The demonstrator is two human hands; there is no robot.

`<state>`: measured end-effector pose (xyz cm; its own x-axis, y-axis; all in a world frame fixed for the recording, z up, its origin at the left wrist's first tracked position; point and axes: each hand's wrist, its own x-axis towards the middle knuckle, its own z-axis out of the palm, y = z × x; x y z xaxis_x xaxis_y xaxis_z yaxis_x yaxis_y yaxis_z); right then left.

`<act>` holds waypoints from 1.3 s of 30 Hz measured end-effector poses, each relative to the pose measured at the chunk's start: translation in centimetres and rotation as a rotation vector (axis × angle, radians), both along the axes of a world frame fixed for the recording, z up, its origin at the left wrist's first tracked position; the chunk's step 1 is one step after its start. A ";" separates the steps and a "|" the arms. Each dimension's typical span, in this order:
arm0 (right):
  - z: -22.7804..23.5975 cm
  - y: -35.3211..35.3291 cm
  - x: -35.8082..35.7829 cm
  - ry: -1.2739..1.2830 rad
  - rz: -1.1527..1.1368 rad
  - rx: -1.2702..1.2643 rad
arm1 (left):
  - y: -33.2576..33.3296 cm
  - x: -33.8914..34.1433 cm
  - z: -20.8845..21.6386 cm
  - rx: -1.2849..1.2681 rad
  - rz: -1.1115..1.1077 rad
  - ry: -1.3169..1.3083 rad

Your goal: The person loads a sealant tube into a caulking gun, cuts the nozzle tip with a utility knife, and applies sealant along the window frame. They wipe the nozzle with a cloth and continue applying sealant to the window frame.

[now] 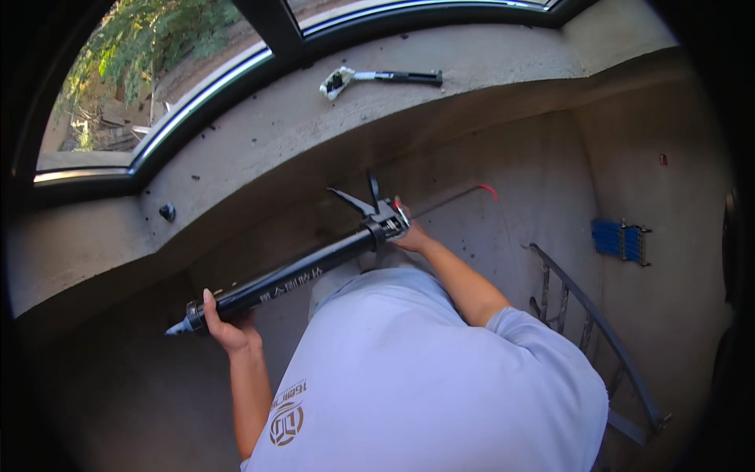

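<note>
A long black caulking gun (287,271) lies slantwise in front of my body, its pale, smeared nozzle (179,326) pointing to the lower left. My left hand (228,330) is closed round the front end of its barrel, just behind the nozzle. At the rear end, my right hand (414,236) grips beside the frame and trigger handles (370,200), which point away from me. Several of its fingers are hidden behind the gun. From there the thin plunger rod (447,203) runs out to the right, ending in a red hook (490,191).
On the concrete window sill (503,67) lies a black-handled tool (405,77) with white smears at one end. A small dark lump (167,211) sits at the sill's left. To the right are a grey metal frame (602,326) and a blue piece with metal rods (619,241). A dark-framed window (283,31) stands ahead.
</note>
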<state>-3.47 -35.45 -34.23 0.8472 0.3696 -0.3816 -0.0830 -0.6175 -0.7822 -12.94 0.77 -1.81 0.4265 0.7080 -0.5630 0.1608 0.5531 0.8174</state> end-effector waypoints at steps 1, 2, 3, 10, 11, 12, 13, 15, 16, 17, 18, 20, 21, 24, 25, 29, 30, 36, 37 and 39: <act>1.2 -0.3 2.5 -0.195 -0.209 0.228 | -0.8 0.5 1.4 0.003 -0.002 -0.020; 3.0 -0.3 4.6 -0.239 -0.443 0.374 | -1.7 0.9 2.5 -0.010 0.006 -0.031; 5.4 -1.1 6.0 -0.488 -0.454 0.382 | -2.5 1.6 3.4 -0.019 -0.008 -0.029; 21.9 -11.8 10.0 -1.218 -0.253 0.106 | -7.5 5.3 5.5 -0.126 -0.260 -0.077; 22.6 -12.9 9.6 -1.183 -0.216 0.131 | -8.2 6.0 5.5 -0.142 -0.277 -0.087; 22.9 -13.9 8.9 -1.128 -0.231 0.159 | -8.8 6.8 5.6 -0.161 -0.298 -0.091; 22.8 -14.9 8.2 -1.122 -0.214 0.126 | -9.2 7.6 5.7 -0.176 -0.315 -0.092; 22.3 -16.3 7.0 -1.105 -0.185 0.103 | -9.9 9.5 5.8 -0.205 -0.334 -0.070; 22.1 -16.7 6.3 -1.037 -0.190 0.122 | -10.1 10.4 6.0 -0.220 -0.402 -0.081; 22.0 -17.2 5.6 -0.957 -0.171 0.074 | -10.1 11.2 6.2 -0.234 -0.454 -0.073; 22.1 -17.6 4.8 -0.934 -0.168 0.067 | -10.1 12.2 6.2 -0.253 -0.519 -0.079; 23.1 -18.0 3.3 -0.834 -0.174 0.022 | -10.1 15.1 6.0 -0.284 -0.594 -0.023; 23.9 -18.1 2.7 -0.775 -0.203 0.044 | -10.1 16.7 5.8 -0.307 -0.642 -0.011; 27.2 -18.2 0.9 -0.698 -0.236 -0.006 | -11.0 21.7 5.4 -0.319 -0.798 0.067; 28.5 -18.1 0.2 -0.624 -0.277 0.010 | -11.5 23.4 5.4 -0.342 -0.861 0.057; 32.9 -17.0 -2.6 -0.430 -0.395 0.130 | -14.9 29.3 5.2 -0.404 -1.060 0.076; 33.7 -16.5 -3.2 -0.438 -0.423 0.179 | -16.0 30.5 5.1 -0.411 -1.107 0.081; 36.5 -15.7 -8.1 -0.458 -0.523 0.116 | -23.5 36.0 4.3 -0.576 -1.334 0.034; 36.3 -15.7 -9.0 -0.454 -0.541 0.032 | -25.0 36.6 4.2 -0.606 -1.367 -0.005; 35.6 -15.7 -10.6 -0.470 -0.583 -0.113 | -28.0 37.7 3.9 -0.621 -1.422 -0.003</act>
<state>-14.11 -51.13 1.39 0.9763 -0.2082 0.0594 -0.0939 -0.6544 -0.7503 24.72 -27.22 2.08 0.5231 -0.6033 -0.6020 0.8279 0.1921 0.5269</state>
